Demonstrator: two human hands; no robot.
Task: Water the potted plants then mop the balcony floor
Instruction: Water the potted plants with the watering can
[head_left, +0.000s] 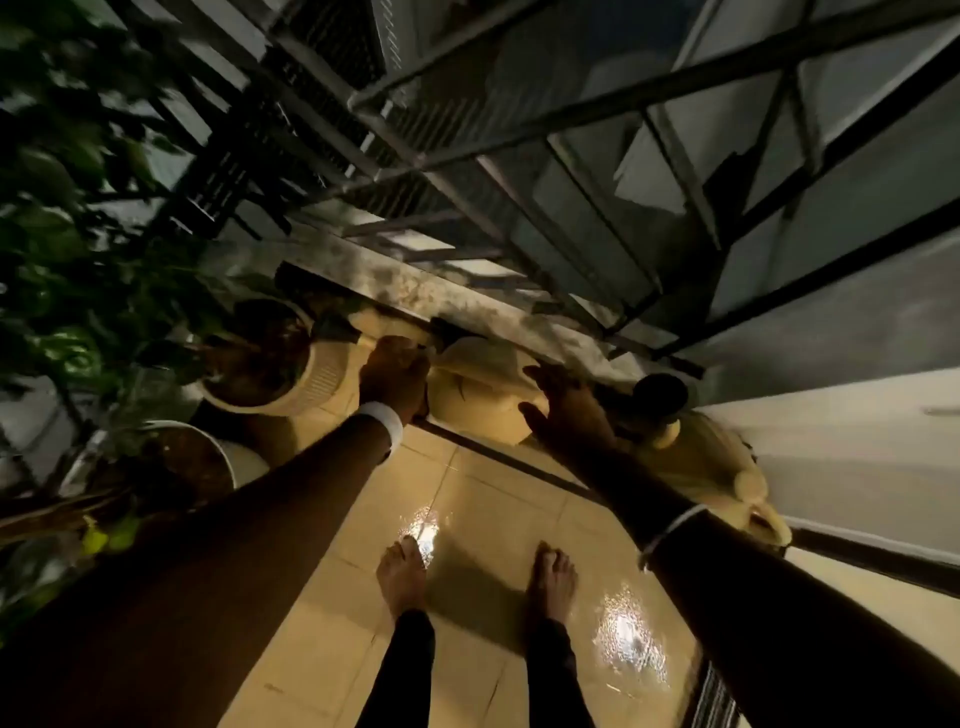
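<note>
A cream pot sits on the tiled floor against the low ledge under the railing. My left hand is closed on its left rim. Fingers spread, my right hand rests against the pot's right side. Two potted plants stand to the left: a ribbed cream pot with dark soil, and a white-rimmed pot nearer me, both under dense green leaves. A cream vessel, possibly a watering can, lies at the right by the wall. The dim light hides finer detail.
The yellow floor tiles are wet and shiny, and my bare feet stand on them. A metal railing closes the front. A white wall and a dark pole run along the right. A dark round object sits beside the cream vessel.
</note>
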